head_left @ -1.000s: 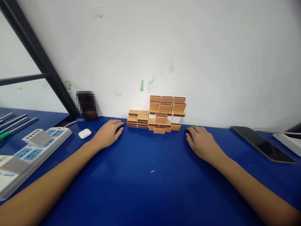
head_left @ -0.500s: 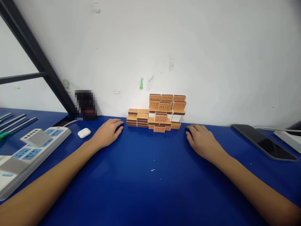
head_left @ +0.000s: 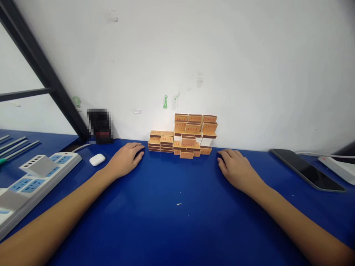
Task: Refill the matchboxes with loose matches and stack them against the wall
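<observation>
Several matchboxes, yellow-orange with red print, stand stacked against the white wall in the middle of the head view: a low stack on the left and a taller stack joined to its right. My left hand lies on the blue table left of the low stack, thumb and fingers apart, holding nothing. On the other side, my right hand rests on the table just right of the tall stack, also with nothing in it and its thumb apart from the fingers. Neither hand touches the boxes.
A white power strip with a charger lies at the left, beside a small white case. Behind the case is a dark pixelated object. Metal rods lie far left. A black phone and a white device are right.
The whole view has shifted slightly, so everything appears a little lower and further left. Both hands and the matchboxes keep their places on the table.
</observation>
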`<control>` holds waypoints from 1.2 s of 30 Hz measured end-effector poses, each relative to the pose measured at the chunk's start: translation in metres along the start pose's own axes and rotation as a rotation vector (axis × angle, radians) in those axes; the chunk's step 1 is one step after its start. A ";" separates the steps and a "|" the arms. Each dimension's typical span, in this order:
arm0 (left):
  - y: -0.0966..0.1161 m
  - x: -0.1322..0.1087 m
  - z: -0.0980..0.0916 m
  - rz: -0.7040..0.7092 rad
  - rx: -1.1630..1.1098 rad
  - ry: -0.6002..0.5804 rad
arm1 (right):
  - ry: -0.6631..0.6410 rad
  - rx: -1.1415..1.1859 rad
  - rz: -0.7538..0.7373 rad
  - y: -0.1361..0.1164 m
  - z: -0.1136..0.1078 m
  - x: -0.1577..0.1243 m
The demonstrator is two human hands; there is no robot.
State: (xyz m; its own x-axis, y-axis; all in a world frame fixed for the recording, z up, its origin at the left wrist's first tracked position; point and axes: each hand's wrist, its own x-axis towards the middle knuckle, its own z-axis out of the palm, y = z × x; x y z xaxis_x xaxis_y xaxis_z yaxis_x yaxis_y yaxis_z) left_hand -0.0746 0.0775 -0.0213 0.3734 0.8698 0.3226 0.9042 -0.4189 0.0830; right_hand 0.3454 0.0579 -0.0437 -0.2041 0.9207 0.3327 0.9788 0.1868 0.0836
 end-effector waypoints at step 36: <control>0.008 0.000 -0.008 0.034 0.107 0.006 | 0.044 0.095 -0.477 -0.126 -0.098 0.049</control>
State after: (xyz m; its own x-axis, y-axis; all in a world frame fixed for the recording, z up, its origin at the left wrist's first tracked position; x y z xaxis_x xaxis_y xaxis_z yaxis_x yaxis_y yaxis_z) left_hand -0.0687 0.0719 -0.0131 0.4035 0.8538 0.3290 0.9080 -0.4179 -0.0292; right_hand 0.2107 0.0459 0.0538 -0.6286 0.7100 0.3175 0.7727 0.6166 0.1509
